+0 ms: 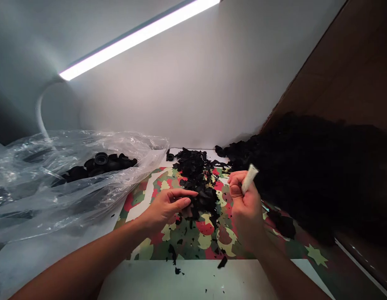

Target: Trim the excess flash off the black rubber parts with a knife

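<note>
My left hand reaches in from the left, index finger stretched out and thumb a little apart below it. Its fingertips are at the edge of a pile of thin black scraps, and I see nothing held in them. To the right of the pile, my right hand is closed in a fist around a cream-coloured stick-like handle. One end of the handle juts up above the fist; its other end is hidden, so the tool's kind does not show. Under both hands lies a colourful patterned sheet.
A clear plastic bag holding black ring-shaped rubber parts spreads at the left. A large black heap rises at the right against a brown cardboard panel. A lit lamp bar hangs above.
</note>
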Action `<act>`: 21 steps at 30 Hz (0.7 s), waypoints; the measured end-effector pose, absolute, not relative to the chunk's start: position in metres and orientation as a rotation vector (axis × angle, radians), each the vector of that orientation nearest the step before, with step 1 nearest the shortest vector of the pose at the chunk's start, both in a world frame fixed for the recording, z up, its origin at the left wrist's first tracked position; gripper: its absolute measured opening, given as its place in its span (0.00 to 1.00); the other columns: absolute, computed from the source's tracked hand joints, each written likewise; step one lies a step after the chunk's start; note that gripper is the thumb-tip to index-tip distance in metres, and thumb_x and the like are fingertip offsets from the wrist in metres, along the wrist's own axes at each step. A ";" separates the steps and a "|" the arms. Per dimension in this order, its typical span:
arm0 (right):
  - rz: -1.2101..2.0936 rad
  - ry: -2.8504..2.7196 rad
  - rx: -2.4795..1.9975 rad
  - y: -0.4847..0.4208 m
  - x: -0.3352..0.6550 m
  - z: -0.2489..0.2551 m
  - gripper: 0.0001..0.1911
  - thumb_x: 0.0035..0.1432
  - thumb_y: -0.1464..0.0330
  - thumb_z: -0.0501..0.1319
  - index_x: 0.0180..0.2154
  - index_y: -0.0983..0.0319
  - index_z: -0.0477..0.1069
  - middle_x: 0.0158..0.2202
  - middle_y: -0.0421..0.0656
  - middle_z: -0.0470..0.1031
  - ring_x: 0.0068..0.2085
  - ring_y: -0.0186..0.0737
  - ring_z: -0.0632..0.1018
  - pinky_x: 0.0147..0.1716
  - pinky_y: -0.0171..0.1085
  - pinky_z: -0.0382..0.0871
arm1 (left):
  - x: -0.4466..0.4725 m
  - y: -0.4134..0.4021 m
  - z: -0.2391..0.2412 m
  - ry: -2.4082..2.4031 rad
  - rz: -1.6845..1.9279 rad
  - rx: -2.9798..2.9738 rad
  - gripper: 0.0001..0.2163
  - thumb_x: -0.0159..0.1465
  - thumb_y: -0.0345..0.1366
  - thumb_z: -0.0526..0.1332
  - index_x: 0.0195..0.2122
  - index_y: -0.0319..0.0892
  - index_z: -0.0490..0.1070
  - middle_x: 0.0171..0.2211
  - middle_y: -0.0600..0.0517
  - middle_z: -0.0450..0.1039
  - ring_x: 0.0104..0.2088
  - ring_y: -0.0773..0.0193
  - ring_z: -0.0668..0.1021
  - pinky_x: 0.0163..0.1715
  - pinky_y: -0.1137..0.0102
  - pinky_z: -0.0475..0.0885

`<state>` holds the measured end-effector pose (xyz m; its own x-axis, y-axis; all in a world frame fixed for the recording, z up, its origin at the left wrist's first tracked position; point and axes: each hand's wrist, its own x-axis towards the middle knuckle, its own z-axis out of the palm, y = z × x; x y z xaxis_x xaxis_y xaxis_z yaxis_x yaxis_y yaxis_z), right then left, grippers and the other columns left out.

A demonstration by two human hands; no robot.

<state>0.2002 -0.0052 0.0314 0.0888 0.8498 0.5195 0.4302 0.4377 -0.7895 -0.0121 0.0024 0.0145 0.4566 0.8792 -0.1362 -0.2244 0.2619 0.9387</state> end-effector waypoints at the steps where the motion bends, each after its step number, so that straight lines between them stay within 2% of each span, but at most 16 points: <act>1: 0.542 -1.577 -1.232 -0.002 0.204 0.031 0.11 0.67 0.68 0.52 0.30 0.57 0.58 0.28 0.38 0.61 0.28 0.38 0.63 0.28 0.36 0.57 | -0.012 0.004 0.014 0.782 0.903 1.077 0.16 0.57 0.42 0.72 0.45 0.42 0.81 0.32 0.49 0.80 0.31 0.64 0.79 0.32 0.71 0.74; 3: 0.701 -1.729 -1.303 0.004 0.207 0.028 0.13 0.67 0.63 0.55 0.29 0.57 0.61 0.25 0.37 0.63 0.27 0.38 0.64 0.27 0.36 0.55 | -0.011 0.006 0.013 0.791 0.975 1.161 0.16 0.53 0.38 0.75 0.43 0.42 0.81 0.37 0.48 0.81 0.37 0.60 0.81 0.38 0.67 0.76; 7: 0.858 -1.792 -1.320 0.004 0.198 0.023 0.11 0.64 0.61 0.60 0.31 0.58 0.71 0.27 0.40 0.73 0.30 0.40 0.70 0.30 0.36 0.60 | -0.008 0.004 0.012 0.948 1.053 1.322 0.17 0.50 0.34 0.76 0.41 0.41 0.80 0.37 0.48 0.81 0.37 0.59 0.81 0.38 0.66 0.77; 12: 1.223 -1.617 -1.231 -0.006 0.184 0.023 0.19 0.63 0.54 0.60 0.28 0.61 0.73 0.26 0.40 0.73 0.29 0.38 0.71 0.31 0.36 0.63 | -0.008 0.000 0.010 1.019 1.056 1.547 0.21 0.53 0.36 0.76 0.48 0.44 0.80 0.44 0.45 0.81 0.43 0.55 0.81 0.45 0.62 0.78; 15: 1.318 -1.511 -1.184 -0.010 0.180 0.026 0.19 0.63 0.55 0.61 0.26 0.61 0.73 0.25 0.39 0.72 0.28 0.36 0.69 0.29 0.35 0.62 | -0.008 -0.002 0.011 1.038 1.100 1.584 0.19 0.52 0.37 0.76 0.45 0.44 0.82 0.41 0.46 0.81 0.41 0.55 0.82 0.44 0.61 0.79; 21: 1.367 -1.362 -1.169 -0.013 0.178 0.028 0.19 0.63 0.55 0.61 0.25 0.60 0.71 0.25 0.39 0.70 0.28 0.35 0.68 0.29 0.35 0.60 | -0.008 -0.004 0.016 1.016 1.130 1.256 0.14 0.52 0.37 0.76 0.40 0.44 0.83 0.34 0.50 0.82 0.35 0.59 0.83 0.37 0.66 0.80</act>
